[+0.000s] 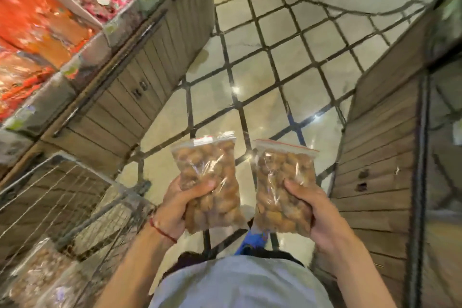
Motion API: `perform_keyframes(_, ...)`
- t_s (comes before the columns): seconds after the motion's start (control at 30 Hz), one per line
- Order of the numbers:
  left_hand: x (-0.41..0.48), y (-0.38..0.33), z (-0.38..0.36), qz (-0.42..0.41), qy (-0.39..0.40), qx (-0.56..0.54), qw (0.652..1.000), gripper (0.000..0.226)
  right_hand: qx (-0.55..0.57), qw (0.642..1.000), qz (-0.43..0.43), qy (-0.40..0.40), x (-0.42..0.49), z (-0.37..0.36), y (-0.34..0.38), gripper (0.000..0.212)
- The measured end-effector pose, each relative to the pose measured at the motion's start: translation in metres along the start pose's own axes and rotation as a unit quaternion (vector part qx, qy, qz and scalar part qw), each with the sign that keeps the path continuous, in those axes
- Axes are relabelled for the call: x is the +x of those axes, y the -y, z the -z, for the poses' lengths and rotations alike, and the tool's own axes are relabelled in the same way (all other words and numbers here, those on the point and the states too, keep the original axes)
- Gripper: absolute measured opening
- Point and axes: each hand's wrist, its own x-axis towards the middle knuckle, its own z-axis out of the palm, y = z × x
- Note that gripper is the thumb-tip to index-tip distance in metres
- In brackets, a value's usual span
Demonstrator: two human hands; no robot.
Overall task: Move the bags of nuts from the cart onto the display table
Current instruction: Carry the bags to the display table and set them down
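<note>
- My left hand (180,210) is wrapped round the bottom half of one bag of nuts (210,177), and my right hand (312,212) round the other bag (282,187). Both are clamped tight, side by side over the floor, with the bags not touching.
- Both bags run lengthwise toward 12 o'clock, red zip seals farthest from me.
- The cart (75,195) is at 8 o'clock, with more nut bags (42,272) inside.
- The display surface (47,97) with the orange packs (37,20) sits at 10 o'clock. I reckon my left hand's nearer, so that bag lands first and the right has to reach across.
</note>
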Motion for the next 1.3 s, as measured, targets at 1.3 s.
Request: perform_keyframes(1.3,0.650,-0.204,-0.484,0.106,0.330,0.266,0.899,0.054,0.305,0.905,0.191,-0.228,0.330,0.230,0.447,0.084)
